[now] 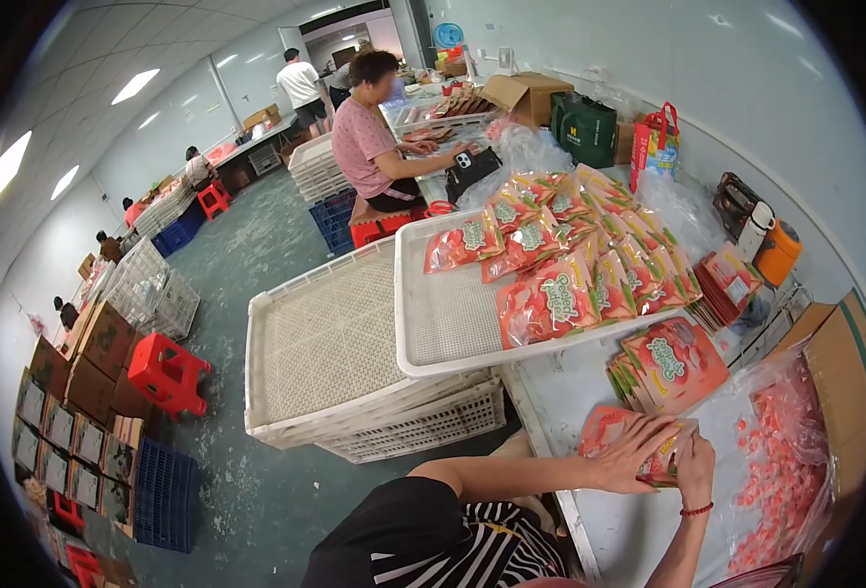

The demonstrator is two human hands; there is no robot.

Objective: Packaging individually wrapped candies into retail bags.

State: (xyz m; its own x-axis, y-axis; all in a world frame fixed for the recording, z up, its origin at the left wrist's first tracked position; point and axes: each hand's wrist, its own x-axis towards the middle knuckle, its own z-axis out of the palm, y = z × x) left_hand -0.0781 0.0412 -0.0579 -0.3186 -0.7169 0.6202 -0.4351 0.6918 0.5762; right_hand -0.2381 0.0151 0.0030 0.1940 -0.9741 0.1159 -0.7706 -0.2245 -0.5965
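Two hands, left hand (635, 449) and right hand (695, 468), hold one red pouch (617, 431).

White table (639, 534) — white tray (443, 314), pouch stack (663, 367), cardboard box (844, 363).

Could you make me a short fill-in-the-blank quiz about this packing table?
1. Both hands, left hand and right hand, hold one red ____.
2. The filled pouches lie piled on a white ____.
3. The right wrist wears a thin ____ band.
4. On the floor by the stacked trays stands a red ____.

Missing words: pouch; tray; red; stool
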